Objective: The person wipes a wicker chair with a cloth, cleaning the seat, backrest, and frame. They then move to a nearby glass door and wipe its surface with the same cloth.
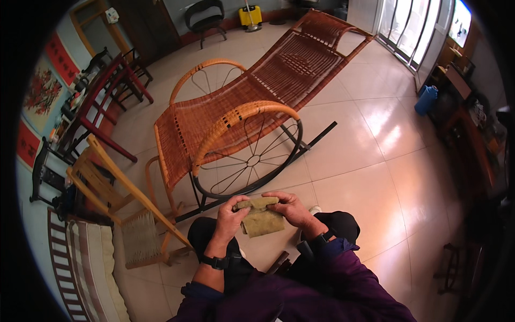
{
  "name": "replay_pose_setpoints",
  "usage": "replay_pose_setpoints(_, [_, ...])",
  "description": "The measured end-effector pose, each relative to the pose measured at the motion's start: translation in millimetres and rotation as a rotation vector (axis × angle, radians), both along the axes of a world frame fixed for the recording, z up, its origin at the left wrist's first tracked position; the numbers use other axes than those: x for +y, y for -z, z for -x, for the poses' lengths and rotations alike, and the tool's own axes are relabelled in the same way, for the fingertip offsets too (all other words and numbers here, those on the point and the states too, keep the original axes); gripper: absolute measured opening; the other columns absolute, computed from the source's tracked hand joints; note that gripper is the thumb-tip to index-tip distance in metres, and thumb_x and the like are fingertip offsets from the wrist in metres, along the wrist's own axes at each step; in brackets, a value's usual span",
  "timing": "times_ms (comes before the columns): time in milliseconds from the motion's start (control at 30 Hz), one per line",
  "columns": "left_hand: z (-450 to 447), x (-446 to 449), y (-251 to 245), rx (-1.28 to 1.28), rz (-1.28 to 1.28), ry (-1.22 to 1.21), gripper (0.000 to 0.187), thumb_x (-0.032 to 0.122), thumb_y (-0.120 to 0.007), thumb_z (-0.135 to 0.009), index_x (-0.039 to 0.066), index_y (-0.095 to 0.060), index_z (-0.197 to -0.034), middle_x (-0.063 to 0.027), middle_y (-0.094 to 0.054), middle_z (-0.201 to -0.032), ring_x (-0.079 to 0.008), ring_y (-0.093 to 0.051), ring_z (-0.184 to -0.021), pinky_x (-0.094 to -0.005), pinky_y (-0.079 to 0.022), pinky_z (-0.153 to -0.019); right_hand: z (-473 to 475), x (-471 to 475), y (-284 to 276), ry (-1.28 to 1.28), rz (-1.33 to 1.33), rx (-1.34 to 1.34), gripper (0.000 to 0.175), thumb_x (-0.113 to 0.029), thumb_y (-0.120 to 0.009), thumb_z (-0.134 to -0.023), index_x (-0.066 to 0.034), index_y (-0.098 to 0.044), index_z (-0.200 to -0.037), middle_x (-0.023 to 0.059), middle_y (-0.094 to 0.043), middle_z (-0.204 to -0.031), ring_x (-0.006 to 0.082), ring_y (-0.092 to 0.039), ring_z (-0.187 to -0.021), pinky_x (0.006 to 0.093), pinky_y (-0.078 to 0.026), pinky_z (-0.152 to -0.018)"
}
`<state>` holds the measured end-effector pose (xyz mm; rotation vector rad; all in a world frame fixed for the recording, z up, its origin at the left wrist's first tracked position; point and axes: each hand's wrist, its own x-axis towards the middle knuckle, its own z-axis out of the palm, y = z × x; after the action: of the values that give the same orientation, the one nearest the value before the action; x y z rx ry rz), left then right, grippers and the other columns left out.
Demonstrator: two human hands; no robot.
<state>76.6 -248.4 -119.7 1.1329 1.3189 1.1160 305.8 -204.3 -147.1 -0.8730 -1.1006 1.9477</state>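
A folded olive-green cloth [263, 222] hangs between my hands above the floor, its upper edge bunched or rolled. My left hand [232, 217] pinches the left end of that edge between thumb and fingers. At the right end, my right hand [293, 209] grips it in the same way. Just beyond the hands stands a woven rattan rocking recliner [225, 116] with a reddish-brown seat and back. Its near armrest [249, 108] is a loop wrapped in orange cane, joined to a dark metal wheel-shaped side with thin spokes.
A wooden folding chair [139, 237] with a corded seat stands at the left, near a cushioned bench [90, 265]. Farther back are a dark red table frame [106, 139] and a black chair [204, 20]. A blue flask [426, 100] stands by the cabinet at the right.
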Motion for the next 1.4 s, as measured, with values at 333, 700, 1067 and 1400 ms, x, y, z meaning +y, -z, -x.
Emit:
replay_pose_setpoints(333, [-4.5, 6.1, 11.7, -0.344, 0.107, -0.032, 0.046, 0.001, -0.068, -0.095, 0.001, -0.06, -0.14, -0.0045, -0.066, -0.123, -0.0131, -0.062, -0.109, -0.0284, -0.052, -0.094, -8.0, 3.0, 4.2, 0.087, 0.154, 0.125, 0.036, 0.007, -0.061, -0.093, -0.0021, -0.071, -0.126, 0.0074, -0.072, -0.112, 0.0153, -0.067, -0.1, 0.0273, -0.055, -0.089])
replay_pose_setpoints(700, [5.1, 6.1, 13.4, -0.685, 0.267, 0.042, 0.04, 0.014, -0.045, -0.105, 0.0, -0.057, -0.14, -0.0115, -0.065, -0.132, -0.0216, -0.065, -0.12, -0.0359, -0.053, -0.103, -7.3, 8.3, 14.5, 0.066, -0.128, 0.052, 0.035, 0.015, -0.055, -0.084, -0.0045, -0.078, -0.103, 0.0078, -0.07, -0.124, 0.0213, -0.064, -0.117, 0.0332, -0.051, -0.102])
replay_pose_setpoints(1067, [12.6, 8.9, 18.0, -0.443, 0.21, 0.011, 0.047, 0.005, -0.067, -0.098, 0.002, -0.055, -0.143, -0.0039, -0.062, -0.124, -0.0129, -0.063, -0.109, -0.0276, -0.053, -0.092, -5.9, 8.0, 4.2, -0.055, -0.289, -0.04, 0.051, 0.02, -0.053, -0.075, -0.0084, -0.077, -0.109, 0.007, -0.066, -0.137, 0.0228, -0.061, -0.124, 0.0334, -0.051, -0.104])
replay_pose_setpoints(1400, [14.2, 7.9, 21.1, -0.509, 0.196, 0.02, 0.053, 0.015, -0.074, -0.096, 0.004, -0.053, -0.144, -0.0036, -0.064, -0.125, -0.012, -0.061, -0.11, -0.0269, -0.051, -0.093, -0.1, 7.6, 7.4, -0.016, -0.037, -0.096, 0.039, -0.006, -0.066, -0.095, -0.0055, -0.065, -0.134, 0.0037, -0.069, -0.119, 0.0149, -0.062, -0.109, 0.0299, -0.05, -0.096])
